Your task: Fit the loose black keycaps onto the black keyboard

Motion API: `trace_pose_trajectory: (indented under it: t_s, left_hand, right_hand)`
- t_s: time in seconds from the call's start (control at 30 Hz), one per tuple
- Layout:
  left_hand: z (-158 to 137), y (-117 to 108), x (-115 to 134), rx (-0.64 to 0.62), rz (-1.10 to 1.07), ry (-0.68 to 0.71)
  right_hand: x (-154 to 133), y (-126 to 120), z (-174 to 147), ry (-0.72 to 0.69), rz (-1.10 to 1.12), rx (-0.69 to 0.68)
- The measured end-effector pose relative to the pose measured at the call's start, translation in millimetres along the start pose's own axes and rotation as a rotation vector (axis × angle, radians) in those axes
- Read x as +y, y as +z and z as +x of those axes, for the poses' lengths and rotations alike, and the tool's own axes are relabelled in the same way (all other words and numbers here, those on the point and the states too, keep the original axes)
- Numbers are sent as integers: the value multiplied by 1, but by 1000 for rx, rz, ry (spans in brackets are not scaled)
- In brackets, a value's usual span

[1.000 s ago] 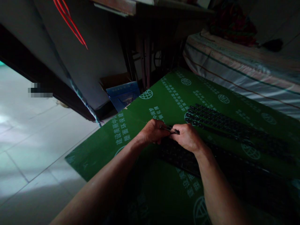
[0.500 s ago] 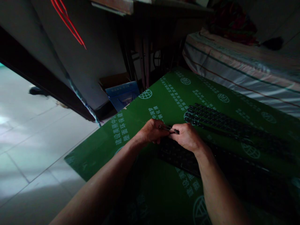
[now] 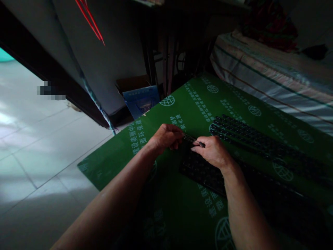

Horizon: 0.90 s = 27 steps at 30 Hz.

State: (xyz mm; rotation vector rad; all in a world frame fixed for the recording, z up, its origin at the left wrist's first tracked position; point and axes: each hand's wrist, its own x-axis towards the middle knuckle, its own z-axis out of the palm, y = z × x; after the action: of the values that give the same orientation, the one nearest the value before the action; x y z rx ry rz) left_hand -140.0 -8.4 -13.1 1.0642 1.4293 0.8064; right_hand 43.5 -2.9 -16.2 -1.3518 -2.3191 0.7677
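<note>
My right hand is closed on the dark handle of a wire keycap puller, whose thin metal wires point left. At the far end of the wires, the curled fingers of my left hand are pinched together; what they hold is hidden. Below both hands lies a black keyboard, partly covered by my right hand and forearm and fading into shadow. Several rows of black keycaps are laid out beyond it on the green board.
A blue box stands on the floor past the board's far edge, near a dark table with metal legs. A bed with a striped sheet borders the far right. Red cord hangs at upper left, above pale floor tiles.
My hands have drawn apart, the left toward the left and slightly up, baring more of the puller's wires. The whole view has shifted a little.
</note>
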Motion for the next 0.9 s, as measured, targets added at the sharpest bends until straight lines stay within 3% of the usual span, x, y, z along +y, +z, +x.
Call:
trace_pose_trajectory:
  t_s: [0.17, 0.53, 0.9]
  left_hand:
    - [0, 0, -2, 1, 54, 19]
    - [3, 10, -8, -200, 222, 101]
    - [9, 14, -4, -212, 283, 64]
  right_hand:
    - [-2, -1, -1, -7, -61, 10]
    - [0, -1, -1, -11, -40, 2]
    - [1, -1, 1, 13, -32, 8]
